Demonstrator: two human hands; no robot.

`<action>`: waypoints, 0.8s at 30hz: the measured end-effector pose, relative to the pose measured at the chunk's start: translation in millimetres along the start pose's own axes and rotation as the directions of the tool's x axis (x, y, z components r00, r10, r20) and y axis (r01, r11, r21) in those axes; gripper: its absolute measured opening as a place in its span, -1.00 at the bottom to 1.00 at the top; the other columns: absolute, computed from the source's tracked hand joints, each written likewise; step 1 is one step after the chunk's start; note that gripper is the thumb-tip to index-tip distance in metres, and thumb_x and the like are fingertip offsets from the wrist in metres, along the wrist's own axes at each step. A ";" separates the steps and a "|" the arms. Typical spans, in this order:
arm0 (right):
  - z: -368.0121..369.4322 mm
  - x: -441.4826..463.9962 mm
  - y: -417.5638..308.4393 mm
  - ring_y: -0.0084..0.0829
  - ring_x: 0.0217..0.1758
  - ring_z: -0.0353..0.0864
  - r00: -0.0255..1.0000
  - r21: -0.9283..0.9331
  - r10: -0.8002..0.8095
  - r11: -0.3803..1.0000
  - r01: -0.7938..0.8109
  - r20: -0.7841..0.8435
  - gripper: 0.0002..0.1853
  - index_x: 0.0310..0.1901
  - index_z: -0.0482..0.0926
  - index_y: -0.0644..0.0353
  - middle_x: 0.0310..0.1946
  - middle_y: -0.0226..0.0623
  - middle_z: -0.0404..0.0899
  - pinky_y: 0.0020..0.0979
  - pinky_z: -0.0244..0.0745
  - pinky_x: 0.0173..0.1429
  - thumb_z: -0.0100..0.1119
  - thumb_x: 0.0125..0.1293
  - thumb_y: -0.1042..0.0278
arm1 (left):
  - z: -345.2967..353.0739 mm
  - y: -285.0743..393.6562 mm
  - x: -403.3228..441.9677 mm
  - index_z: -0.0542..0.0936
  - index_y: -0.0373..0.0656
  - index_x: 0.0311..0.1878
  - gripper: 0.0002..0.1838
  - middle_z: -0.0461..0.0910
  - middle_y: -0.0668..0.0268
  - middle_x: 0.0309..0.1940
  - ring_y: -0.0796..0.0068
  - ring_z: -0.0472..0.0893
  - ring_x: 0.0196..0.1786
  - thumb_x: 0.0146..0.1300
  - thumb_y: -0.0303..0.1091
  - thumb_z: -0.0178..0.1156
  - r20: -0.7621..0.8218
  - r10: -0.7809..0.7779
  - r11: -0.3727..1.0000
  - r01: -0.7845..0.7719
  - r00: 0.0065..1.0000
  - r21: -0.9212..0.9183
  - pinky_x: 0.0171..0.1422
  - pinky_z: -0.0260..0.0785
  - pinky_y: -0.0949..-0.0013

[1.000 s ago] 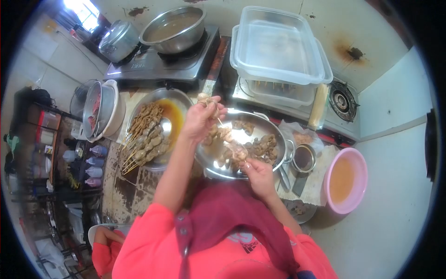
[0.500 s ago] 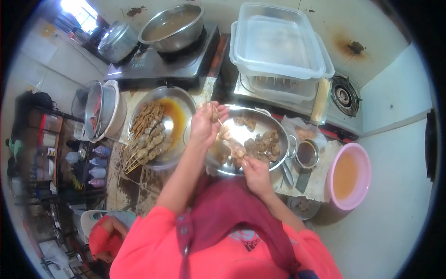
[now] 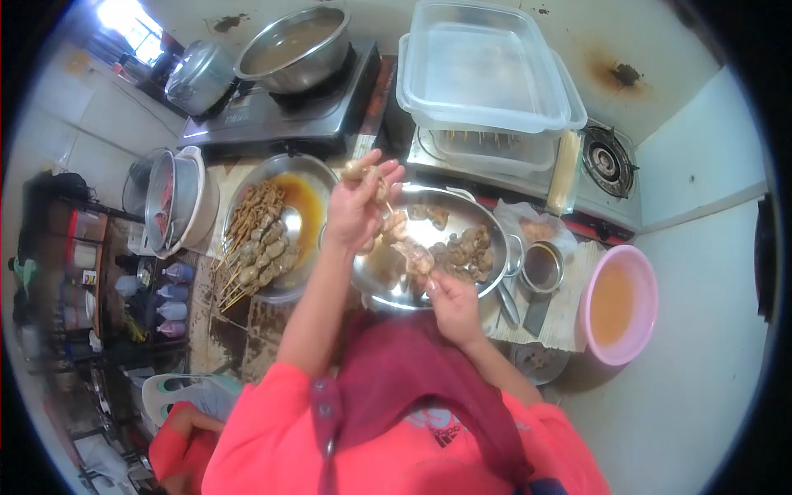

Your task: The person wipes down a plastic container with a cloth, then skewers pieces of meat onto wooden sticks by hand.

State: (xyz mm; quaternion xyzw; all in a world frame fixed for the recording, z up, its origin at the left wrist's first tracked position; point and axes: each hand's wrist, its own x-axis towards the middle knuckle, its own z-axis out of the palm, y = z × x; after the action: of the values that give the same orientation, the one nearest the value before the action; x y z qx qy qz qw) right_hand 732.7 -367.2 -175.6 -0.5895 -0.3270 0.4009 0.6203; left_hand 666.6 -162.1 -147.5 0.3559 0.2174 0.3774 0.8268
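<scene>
My left hand (image 3: 353, 210) is raised over the steel basin, its fingers curled round a skewer (image 3: 388, 208) threaded with pale meat pieces. Some of that meat shows past the fingers. Lower down, my right hand (image 3: 455, 307) pinches the end of a loose-looking pale piece of meat (image 3: 417, 260) hanging between the two hands. Whether this piece is on the stick, I cannot tell. Underneath, the steel basin (image 3: 388, 300) holds brownish meat pieces (image 3: 464, 254). To the left, a steel tray (image 3: 326, 186) carries loaded skewers (image 3: 268, 256) and brown sauce.
A steel bowl of liquid (image 3: 294, 78) stands on the stove, beside a lidded pot (image 3: 198, 76). Stacked plastic containers (image 3: 483, 74) and a skewer pack (image 3: 565, 169) are behind. A cup (image 3: 543, 268), knife (image 3: 508, 307) and pink basin (image 3: 590, 330) lie right. Another person (image 3: 183, 450) is lower left.
My left hand has risen slightly and its fingers have spread a little, showing more of the meat. My right hand stays at the lower meat piece. The view has shifted slightly.
</scene>
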 end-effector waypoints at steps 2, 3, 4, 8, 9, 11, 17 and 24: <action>-2.9 -0.9 -5.5 -0.69 -0.36 0.40 1.000 0.009 0.013 1.000 -0.014 0.017 -0.78 -0.16 0.53 0.40 -0.43 -0.44 0.54 -0.60 0.33 -0.26 -0.04 0.32 0.44 | -2.8 -1.1 4.6 0.33 -0.33 0.08 -0.69 0.46 0.02 -0.09 0.15 0.49 0.07 0.34 -0.38 -0.01 0.006 0.012 0.994 -0.012 1.000 0.105 0.08 0.46 0.27; -2.8 -1.5 -7.4 -0.69 -0.35 0.40 1.000 0.000 0.025 1.000 -0.025 0.012 -0.78 -0.17 0.54 0.40 -0.42 -0.44 0.54 -0.60 0.33 -0.26 -0.04 0.32 0.44 | -3.1 -2.9 5.5 0.33 -0.32 0.07 -0.70 0.45 0.01 -0.08 0.13 0.49 0.07 0.33 -0.38 -0.01 -0.059 -0.004 0.999 0.007 0.998 0.052 0.09 0.47 0.26; -2.1 -2.3 -9.0 -0.69 -0.35 0.40 0.999 -0.009 0.036 0.999 -0.036 0.007 -0.78 -0.18 0.55 0.40 -0.42 -0.44 0.54 -0.60 0.33 -0.26 -0.04 0.32 0.44 | -2.6 -5.5 6.8 0.33 -0.32 0.05 -0.71 0.45 0.01 -0.06 0.11 0.49 0.07 0.33 -0.38 -0.01 -0.122 -0.024 1.000 0.024 0.992 -0.002 0.10 0.47 0.26; 2.3 -4.2 5.4 -0.68 -0.38 0.40 0.998 0.000 0.023 1.000 -0.023 -0.050 -0.79 -0.21 0.56 0.39 -0.45 -0.44 0.53 -0.58 0.34 -0.29 -0.03 0.31 0.43 | -0.6 -17.2 8.7 0.36 -0.31 -0.03 -0.75 0.43 -0.02 -0.05 0.06 0.48 0.08 0.33 -0.35 -0.02 -0.262 -0.062 0.986 0.019 0.963 -0.166 0.12 0.47 0.21; 2.9 -4.3 10.0 -0.67 -0.39 0.40 0.998 -0.011 0.025 1.000 -0.026 -0.059 -0.79 -0.22 0.56 0.40 -0.46 -0.43 0.53 -0.58 0.34 -0.30 -0.03 0.31 0.43 | -0.5 -19.4 7.6 0.34 -0.33 0.01 -0.72 0.42 -0.03 -0.03 0.06 0.47 0.09 0.34 -0.34 -0.03 -0.274 -0.064 0.986 0.019 0.960 -0.166 0.13 0.46 0.22; 4.4 -5.9 17.1 -0.67 -0.43 0.40 0.997 -0.032 0.030 0.999 -0.032 -0.077 -0.79 -0.23 0.57 0.40 -0.50 -0.41 0.53 -0.57 0.34 -0.32 -0.02 0.30 0.43 | -1.1 -23.3 3.2 0.35 -0.32 -0.04 -0.76 0.45 0.00 -0.07 0.08 0.48 0.06 0.34 -0.36 -0.03 -0.283 -0.037 0.992 0.000 0.958 -0.130 0.08 0.45 0.24; 9.8 -8.7 23.2 -0.59 -0.41 0.52 0.996 -0.061 0.008 0.998 -0.014 -0.091 -0.79 -0.22 0.56 0.41 -0.47 -0.22 0.61 -0.49 0.40 -0.30 -0.02 0.28 0.44 | -0.5 -23.2 -6.7 0.36 -0.31 -0.06 -0.78 0.47 0.02 -0.10 0.11 0.51 0.02 0.36 -0.36 -0.05 -0.289 -0.034 0.994 0.003 0.957 -0.106 0.06 0.44 0.23; 9.3 -6.9 0.2 -0.44 -0.42 0.57 0.999 -0.171 -0.034 0.985 0.027 -0.039 -0.81 -0.26 0.54 0.40 -0.51 -0.05 0.56 -0.43 0.42 -0.29 -0.03 0.26 0.46 | 2.1 -17.4 -12.3 0.27 -0.42 0.06 -0.67 0.44 -0.09 -0.05 0.08 0.50 0.05 0.39 -0.33 -0.16 -0.279 -0.042 0.999 0.036 0.959 -0.026 0.10 0.46 0.24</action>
State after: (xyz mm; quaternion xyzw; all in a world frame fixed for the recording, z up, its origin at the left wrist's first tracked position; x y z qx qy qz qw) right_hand 721.3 -368.9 -174.5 -0.6437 -0.3561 0.3492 0.5804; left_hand 668.5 -180.6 -158.1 0.2861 0.3350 0.4097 0.7988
